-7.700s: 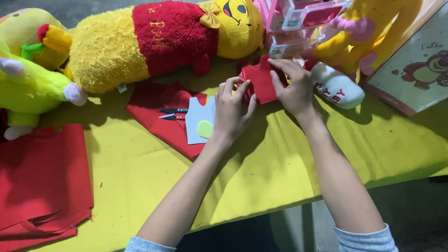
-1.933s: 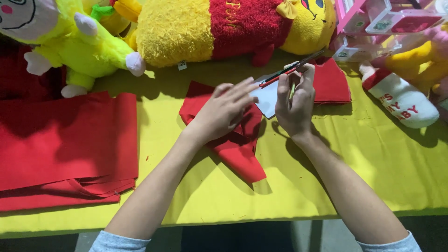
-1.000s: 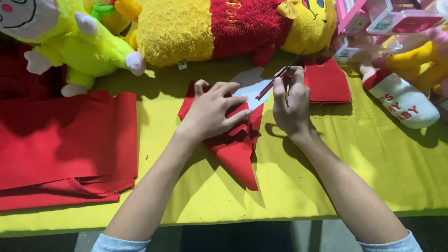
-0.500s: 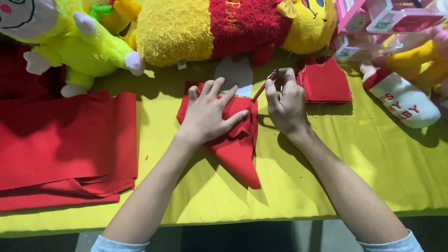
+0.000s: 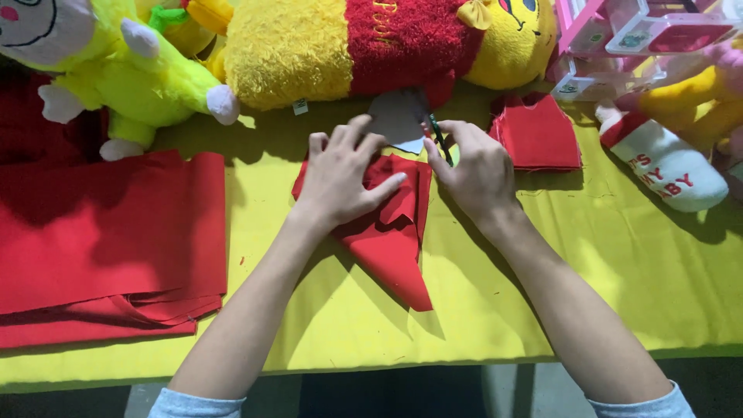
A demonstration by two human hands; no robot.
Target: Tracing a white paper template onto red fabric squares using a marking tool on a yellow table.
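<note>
Pressing flat on a folded piece of red felt [image 5: 391, 248], my left hand [image 5: 340, 174] has its fingers spread wide and grips nothing; the felt tapers to a point toward me and lies on the yellow table cloth [image 5: 309, 325], just in front of the long plush bear [image 5: 371, 42]. My right hand [image 5: 476, 166] sits just right of the felt's upper edge, fingers curled and pinched around a thin dark pen [image 5: 439, 139], whose tip I cannot make out. A pale grey paper template [image 5: 396, 120] lies between the felt and the bear, partly under my fingertips. Far left of the felt sits a stack of flat red felt sheets [image 5: 108, 240], cut off by the frame. Right of the pen rests a small pile of cut red pieces [image 5: 538, 135]. The bear's fur is shaggy yellow with a red middle.
</note>
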